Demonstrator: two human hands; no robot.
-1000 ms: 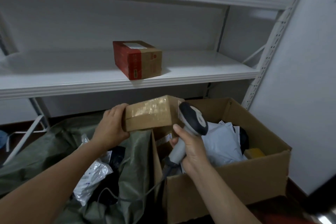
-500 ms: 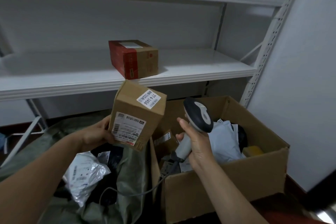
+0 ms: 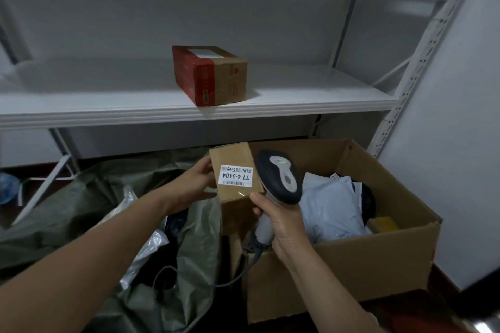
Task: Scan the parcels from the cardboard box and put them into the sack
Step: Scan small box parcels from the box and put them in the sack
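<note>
parcel (image 3: 235,184) lowered, turned label-up beside scanner (image 3: 280,177), at left edge of cardboard box (image 3: 351,265) | left hand (image 3: 197,184) grips parcel; right hand (image 3: 284,222) grips scanner | sack (image 3: 81,211) part-filled; several more left in cardboard box

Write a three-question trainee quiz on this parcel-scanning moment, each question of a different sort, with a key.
1. True or false: the right hand grips the scanner while the left hand holds the parcel.
2. The parcel's white label reads: A) 77-4-3404; B) 12-9-1100; C) 50-2-7781.
3. Fill in: the red-and-brown box sits on the white ____.

Key: 1 true; 2 A; 3 shelf.
</note>
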